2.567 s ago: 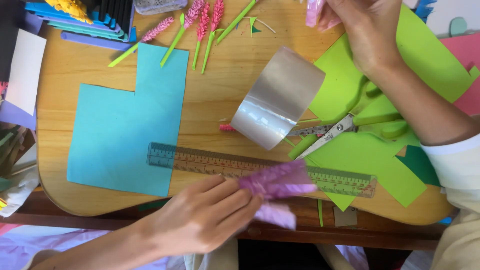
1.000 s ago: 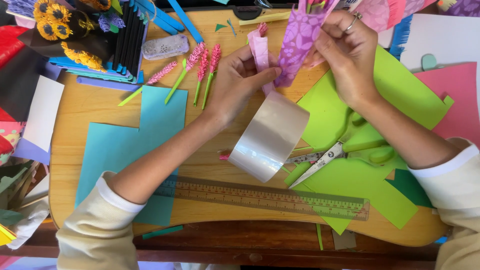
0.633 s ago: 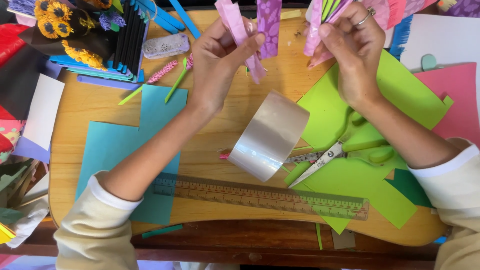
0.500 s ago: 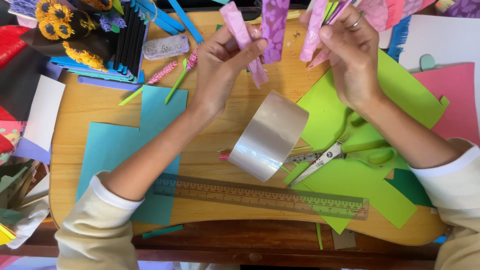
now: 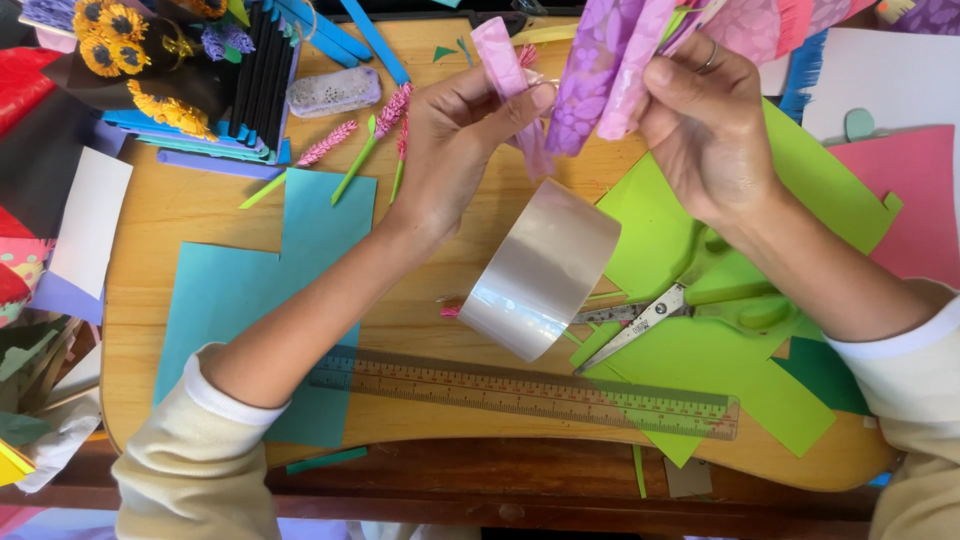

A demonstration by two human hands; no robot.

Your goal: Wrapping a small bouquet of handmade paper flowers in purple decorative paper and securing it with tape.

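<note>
While raised above the tape roll [image 5: 542, 268], left hand [image 5: 455, 140] pinching pink strip [image 5: 508, 75]; right hand [image 5: 705, 125] gripping purple paper [image 5: 600, 75]

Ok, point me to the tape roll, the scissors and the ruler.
tape roll [image 5: 545, 268], head view, on its clear outer wall.
scissors [image 5: 640, 322], head view, on the blades near the pivot.
ruler [image 5: 520, 387], head view, on the middle of the see-through strip.

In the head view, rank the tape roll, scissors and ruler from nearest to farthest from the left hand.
From the left hand:
1. Tape roll, just below it.
2. Scissors, lower right, on green paper.
3. Ruler, along the near table edge.
</note>
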